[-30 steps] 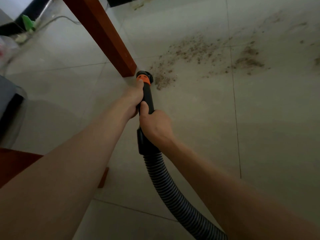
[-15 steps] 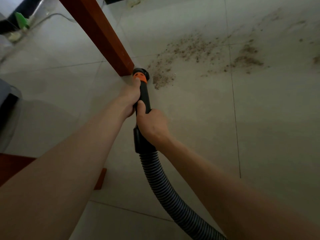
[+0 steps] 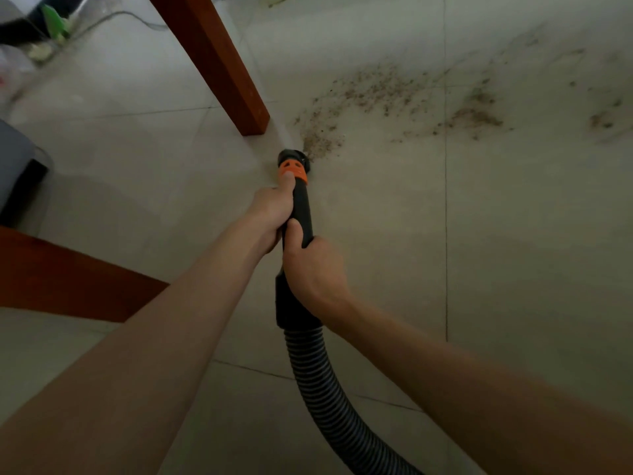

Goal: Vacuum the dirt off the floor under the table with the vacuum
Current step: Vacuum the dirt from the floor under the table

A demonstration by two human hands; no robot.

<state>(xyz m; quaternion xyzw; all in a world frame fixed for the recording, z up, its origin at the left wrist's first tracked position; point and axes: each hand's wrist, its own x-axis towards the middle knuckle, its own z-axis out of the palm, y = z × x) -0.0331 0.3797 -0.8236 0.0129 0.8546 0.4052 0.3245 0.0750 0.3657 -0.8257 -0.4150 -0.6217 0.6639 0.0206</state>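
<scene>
Gripping the black vacuum wand [image 3: 301,207], we hold it pointed forward and down, its open nozzle [image 3: 294,156] at the near edge of the dirt [image 3: 394,94] scattered across the pale tiled floor [image 3: 513,252]. Our left hand [image 3: 272,214] wraps the wand just behind the orange collar [image 3: 293,171], thumb lying along it. Our right hand [image 3: 313,269] curls round the wand right behind, the two hands touching. The ribbed grey hose [image 3: 329,399] trails from the wand back toward us. A reddish wooden worktop leg [image 3: 222,63] stands just left of the nozzle; another wooden piece [image 3: 68,279] lies at the left.
</scene>
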